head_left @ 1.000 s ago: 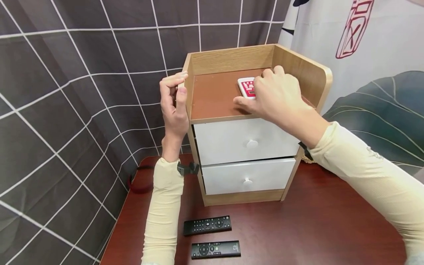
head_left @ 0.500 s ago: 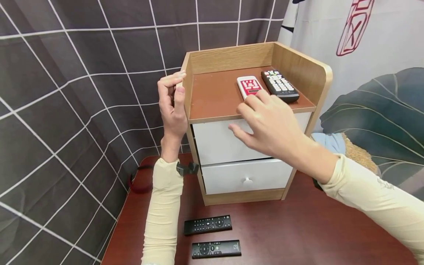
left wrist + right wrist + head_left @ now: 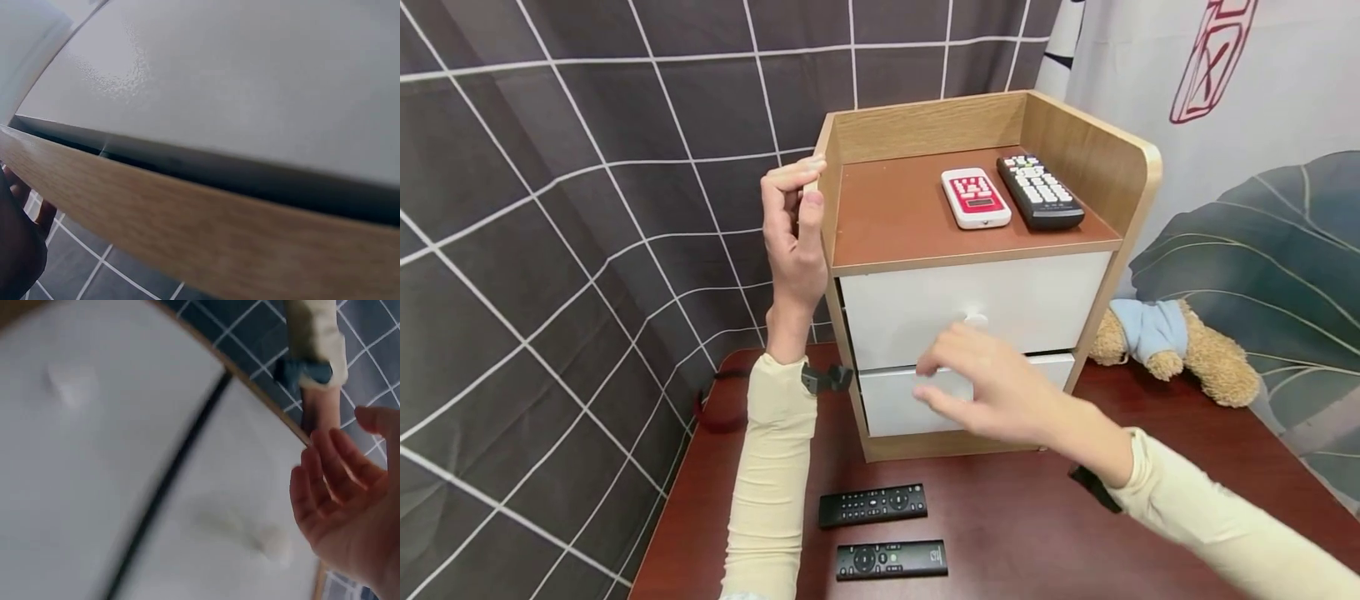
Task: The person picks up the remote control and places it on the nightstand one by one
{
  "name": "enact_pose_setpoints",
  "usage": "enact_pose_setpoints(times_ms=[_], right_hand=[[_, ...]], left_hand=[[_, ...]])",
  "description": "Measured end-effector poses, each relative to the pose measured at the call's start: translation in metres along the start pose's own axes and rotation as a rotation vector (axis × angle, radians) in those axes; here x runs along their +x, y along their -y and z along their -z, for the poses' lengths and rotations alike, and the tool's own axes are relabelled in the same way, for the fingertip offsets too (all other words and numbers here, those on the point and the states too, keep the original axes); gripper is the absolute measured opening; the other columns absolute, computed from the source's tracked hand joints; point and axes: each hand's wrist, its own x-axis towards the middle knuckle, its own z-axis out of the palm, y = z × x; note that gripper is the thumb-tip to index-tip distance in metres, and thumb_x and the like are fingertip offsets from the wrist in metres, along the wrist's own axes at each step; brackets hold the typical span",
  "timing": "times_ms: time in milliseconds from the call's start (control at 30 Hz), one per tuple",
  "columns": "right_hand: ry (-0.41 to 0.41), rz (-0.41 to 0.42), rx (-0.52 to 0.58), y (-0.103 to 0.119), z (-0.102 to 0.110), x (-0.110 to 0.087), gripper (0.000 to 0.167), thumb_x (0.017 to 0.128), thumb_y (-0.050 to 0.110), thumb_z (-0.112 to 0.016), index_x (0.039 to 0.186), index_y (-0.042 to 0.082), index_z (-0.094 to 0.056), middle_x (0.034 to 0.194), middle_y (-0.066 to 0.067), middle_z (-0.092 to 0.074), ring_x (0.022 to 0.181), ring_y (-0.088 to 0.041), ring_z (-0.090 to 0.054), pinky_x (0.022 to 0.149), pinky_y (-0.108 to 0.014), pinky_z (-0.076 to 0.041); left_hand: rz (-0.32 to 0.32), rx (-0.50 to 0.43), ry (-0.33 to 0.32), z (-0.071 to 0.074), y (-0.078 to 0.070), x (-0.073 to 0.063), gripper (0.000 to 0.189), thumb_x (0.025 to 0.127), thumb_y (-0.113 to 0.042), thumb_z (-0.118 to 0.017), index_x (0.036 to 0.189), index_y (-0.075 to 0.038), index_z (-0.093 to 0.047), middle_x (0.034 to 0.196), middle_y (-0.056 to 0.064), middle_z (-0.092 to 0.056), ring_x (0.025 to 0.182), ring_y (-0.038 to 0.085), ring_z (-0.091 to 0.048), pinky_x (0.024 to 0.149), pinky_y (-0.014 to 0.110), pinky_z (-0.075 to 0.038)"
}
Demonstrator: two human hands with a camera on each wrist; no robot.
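Note:
My left hand (image 3: 796,242) holds the left side panel (image 3: 830,179) of a small wooden cabinet, its fingers bent at the panel's edge. In the left wrist view, the panel edge (image 3: 162,206) hides most of that hand. My right hand (image 3: 996,387) hangs in front of the two white drawers, holding nothing; its fingers are loosely bent in the right wrist view. On the cabinet's brown top (image 3: 887,204) lie a white-and-red remote control (image 3: 976,198) and, to its right, a black remote control with white buttons (image 3: 1039,192).
Two black remote controls, the farther one (image 3: 873,505) and the nearer one (image 3: 892,560), lie on the red-brown table (image 3: 1037,533) before the cabinet. A teddy bear (image 3: 1213,350) in a blue top lies at the right. Behind hangs a dark grid-patterned curtain (image 3: 700,108).
My right hand has left the remotes on the cabinet top and moved down in front of the drawers. Both remotes there are now uncovered. The left hand stays at the side panel.

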Motion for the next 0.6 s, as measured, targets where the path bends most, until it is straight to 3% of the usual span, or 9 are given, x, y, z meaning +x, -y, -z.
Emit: enact_pose_setpoints(times_ms=[133,300,467,600], right_hand=[[0.093,-0.107,0.174,0.003,-0.034,-0.034,0.014,0.091,0.026,-0.070,0.103,0.020,-0.066,0.098,0.011,-0.065,0.094,-0.004,-0.059,0.081,-0.024,-0.053],[0.117,-0.243,0.343,-0.002,-0.080,-0.079,0.018,0.091,0.021,-0.071,0.108,0.022,-0.064,0.102,0.010,-0.065,0.095,-0.007,-0.060,0.084,-0.030,-0.054],[0.143,-0.341,0.408,-0.009,-0.109,-0.115,0.020,0.092,0.025,-0.070,0.111,0.024,-0.062,0.106,0.011,-0.066,0.096,-0.011,-0.062,0.085,-0.032,-0.053],[0.209,-0.335,0.376,-0.015,-0.126,-0.131,0.025,0.093,0.033,-0.069,0.114,0.022,-0.061,0.110,0.011,-0.063,0.100,-0.009,-0.060,0.087,-0.032,-0.054]], left_hand=[[-0.008,0.004,0.001,0.001,0.000,0.001,0.032,0.092,-0.014,-0.048,0.108,0.014,-0.052,0.117,0.026,-0.057,0.120,0.030,-0.059,0.106,0.038,-0.044],[-0.012,-0.005,0.008,-0.002,-0.002,0.003,0.031,0.092,-0.012,-0.048,0.108,0.014,-0.051,0.117,0.026,-0.057,0.120,0.030,-0.059,0.110,0.043,-0.044],[-0.010,0.002,0.018,-0.004,-0.001,0.001,0.031,0.093,-0.012,-0.048,0.108,0.014,-0.051,0.117,0.026,-0.057,0.120,0.028,-0.059,0.107,0.038,-0.044],[-0.012,0.021,0.004,-0.001,-0.001,-0.001,0.031,0.093,-0.012,-0.047,0.108,0.014,-0.051,0.117,0.026,-0.057,0.119,0.028,-0.060,0.109,0.040,-0.044]])
